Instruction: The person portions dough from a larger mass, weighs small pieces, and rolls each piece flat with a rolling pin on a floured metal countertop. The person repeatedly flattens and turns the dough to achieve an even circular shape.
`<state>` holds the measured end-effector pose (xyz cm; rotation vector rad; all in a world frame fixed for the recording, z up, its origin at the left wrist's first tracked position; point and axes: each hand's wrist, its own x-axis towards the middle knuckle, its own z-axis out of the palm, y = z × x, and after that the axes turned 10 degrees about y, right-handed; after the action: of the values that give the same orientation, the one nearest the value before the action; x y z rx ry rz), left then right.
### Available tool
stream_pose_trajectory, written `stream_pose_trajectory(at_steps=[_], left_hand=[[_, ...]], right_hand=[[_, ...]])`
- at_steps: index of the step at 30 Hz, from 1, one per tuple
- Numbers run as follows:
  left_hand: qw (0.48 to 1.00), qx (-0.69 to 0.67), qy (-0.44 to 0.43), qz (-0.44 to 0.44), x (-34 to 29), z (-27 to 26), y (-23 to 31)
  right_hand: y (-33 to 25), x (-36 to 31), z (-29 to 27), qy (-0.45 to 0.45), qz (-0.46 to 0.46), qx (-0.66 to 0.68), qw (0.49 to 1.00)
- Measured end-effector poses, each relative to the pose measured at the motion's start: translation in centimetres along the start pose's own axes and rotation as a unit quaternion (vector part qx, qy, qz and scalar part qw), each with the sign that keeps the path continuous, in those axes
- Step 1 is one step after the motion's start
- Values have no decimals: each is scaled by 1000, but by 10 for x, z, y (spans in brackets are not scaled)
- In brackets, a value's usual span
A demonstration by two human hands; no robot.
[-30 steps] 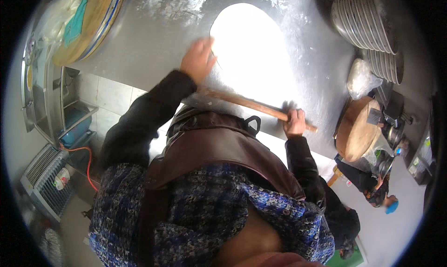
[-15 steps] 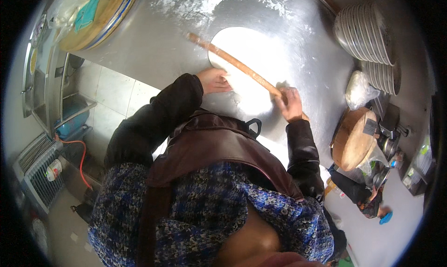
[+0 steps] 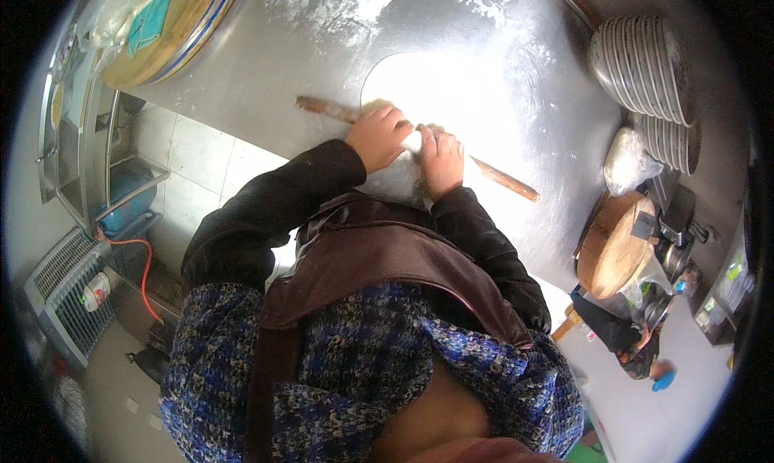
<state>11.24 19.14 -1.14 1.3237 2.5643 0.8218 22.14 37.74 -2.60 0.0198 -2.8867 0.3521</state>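
A wide sheet of white dough point(image 3: 451, 92) lies on the metal worktop, so brightly lit that its right side blends into the glare. Its near edge is wrapped over the middle of a long wooden rolling pin point(image 3: 508, 181), whose bare ends stick out on both sides. My left hand point(image 3: 379, 138) curls over the pin, left of its middle. Close beside it, my right hand point(image 3: 443, 161) has its fingers bent over the dough-covered part. A short stretch of white dough shows between the two hands. The undersides of my fingers are hidden.
Flour is scattered on the far part of the steel worktop point(image 3: 266, 68). At the far left lies a round wooden board point(image 3: 181, 47) with a teal cloth point(image 3: 151, 19). Stacked bowls point(image 3: 645, 68), a plastic bag point(image 3: 627, 163) and a thick round chopping board point(image 3: 614, 245) line the right side.
The rolling pin has turned more level and come nearer me, with the dough's near edge now over it. My right hand moved left along it; my left hand moved onto it.
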Motion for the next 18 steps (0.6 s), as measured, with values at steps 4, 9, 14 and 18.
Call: stream_pose_trajectory(at_steps=[4,9,14,18], left_hand=[[993,81,-18,85,-21,-8,29],[953,277,-78,91,74,-21,21],[988,114,-57,86,124,-9,-12],[966,149,80,194,43,-11,-1]], right_hand=[[-3,-11,-16,-105,67,28,992],[-5,19,-42,51,40,-36,997],[15,56,-28,62,64,31,996],[38,63,-23,-50,74,113,990]])
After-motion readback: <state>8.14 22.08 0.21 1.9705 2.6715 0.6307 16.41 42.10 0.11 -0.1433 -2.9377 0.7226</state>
